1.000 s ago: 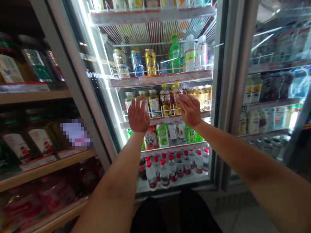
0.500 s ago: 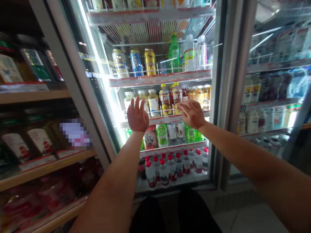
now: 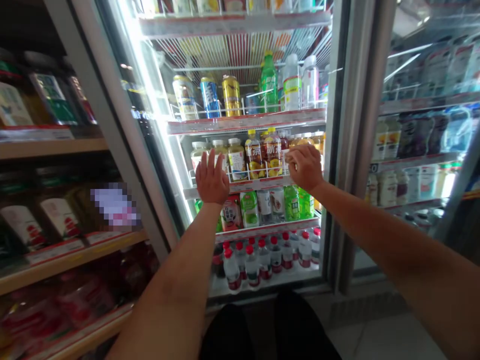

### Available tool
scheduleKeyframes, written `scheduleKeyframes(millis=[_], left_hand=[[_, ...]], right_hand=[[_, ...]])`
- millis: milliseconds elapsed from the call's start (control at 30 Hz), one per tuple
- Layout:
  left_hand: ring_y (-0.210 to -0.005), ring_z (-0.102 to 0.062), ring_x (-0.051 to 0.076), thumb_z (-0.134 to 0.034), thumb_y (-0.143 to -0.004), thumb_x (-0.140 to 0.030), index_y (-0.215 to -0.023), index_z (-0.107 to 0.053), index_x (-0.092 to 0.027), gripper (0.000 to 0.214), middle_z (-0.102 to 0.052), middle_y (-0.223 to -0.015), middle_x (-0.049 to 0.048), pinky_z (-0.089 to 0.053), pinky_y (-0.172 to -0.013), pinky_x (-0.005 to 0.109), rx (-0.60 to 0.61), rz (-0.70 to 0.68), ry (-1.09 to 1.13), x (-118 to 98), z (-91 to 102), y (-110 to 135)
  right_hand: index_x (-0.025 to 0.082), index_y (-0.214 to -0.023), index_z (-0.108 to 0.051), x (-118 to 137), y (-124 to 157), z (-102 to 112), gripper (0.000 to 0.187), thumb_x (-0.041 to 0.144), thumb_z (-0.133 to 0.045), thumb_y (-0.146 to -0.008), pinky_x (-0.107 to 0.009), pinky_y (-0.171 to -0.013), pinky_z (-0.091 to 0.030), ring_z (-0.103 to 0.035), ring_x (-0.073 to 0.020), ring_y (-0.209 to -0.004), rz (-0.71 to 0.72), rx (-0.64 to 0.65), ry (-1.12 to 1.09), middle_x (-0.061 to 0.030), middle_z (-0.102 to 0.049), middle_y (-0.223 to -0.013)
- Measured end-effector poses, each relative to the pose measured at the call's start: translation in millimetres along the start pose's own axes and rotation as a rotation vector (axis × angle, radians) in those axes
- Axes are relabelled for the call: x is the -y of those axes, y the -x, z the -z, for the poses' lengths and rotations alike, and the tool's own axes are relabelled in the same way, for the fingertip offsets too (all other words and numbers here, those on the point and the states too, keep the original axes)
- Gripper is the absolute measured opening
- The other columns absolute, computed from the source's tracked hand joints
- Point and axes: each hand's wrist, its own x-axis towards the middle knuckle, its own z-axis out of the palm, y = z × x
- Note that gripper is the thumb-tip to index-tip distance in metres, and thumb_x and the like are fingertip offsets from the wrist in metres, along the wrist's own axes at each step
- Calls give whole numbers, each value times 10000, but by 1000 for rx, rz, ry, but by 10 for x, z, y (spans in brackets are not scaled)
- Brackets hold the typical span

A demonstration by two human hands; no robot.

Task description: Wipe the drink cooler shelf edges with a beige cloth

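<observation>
Both bare arms reached into an open, lit drinks cooler. The left hand (image 3: 212, 177) was raised flat, fingers (image 3: 211, 159) spread wide and pointing toward twelve o'clock, holding nothing. It hovered in front of the pale bottles (image 3: 199, 152) at the left end of the third shelf (image 3: 247, 185); whether it touched the wire rail (image 3: 243, 175) there could not be told.

The right hand (image 3: 305, 166) sat at three o'clock from the left one, well apart from it, at the right end of the same shelf. Its fingers curled narrow over the wire rail and against the amber bottles (image 3: 309, 140) behind it. Whether they actually gripped a bottle could not be told, since the back of the hand hid the fingertips.

Between the two hands stood bottles with yellow caps and fruit labels (image 3: 264, 152), upright in a row. At twelve o'clock, one shelf up, stood three cans (image 3: 210, 96), with a green bottle (image 3: 269, 80) and white bottles (image 3: 292, 82) to their right. At six o'clock, green-labelled bottles (image 3: 290, 202) filled the next shelf, and red-capped water bottles (image 3: 262, 257) crowded the bottom one. A closed glass door (image 3: 420, 125) lay at three o'clock, and wooden shelves (image 3: 56, 147) of packaged goods at nine o'clock.
</observation>
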Motion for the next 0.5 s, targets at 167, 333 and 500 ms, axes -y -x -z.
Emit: scheduleKeyframes(millis=[167,333,500], left_hand=[[-1517,-193,257,-432,-954,-210,-1510,-440,-199,555,-347,-1586,72,-182,-1243,494,23,16,17,1,5,-1],[-1516,-197,248,-440,-937,-185,-1503,-449,-184,567,-360,-1578,84,-198,-1237,476,8,2,-2,5,4,5],[-1520,-183,248,-425,-947,-196,-1504,-445,-181,558,-349,-1585,80,-175,-1240,482,40,38,8,-10,17,1]], right_hand=[[191,-1077,-665,91,13,-31,305,90,-517,-830,-443,-998,-458,-568,-273,-1117,-5,-42,-23,-98,-661,-1123],[213,-1110,-671,313,-3,-75,293,102,-524,-882,-436,-1010,-462,-555,-265,-1138,152,123,-109,-69,-674,-1160],[181,-1154,-676,516,-73,-177,357,61,-534,-849,-445,-1049,-450,-522,-277,-1152,48,44,-157,-98,-651,-1193]])
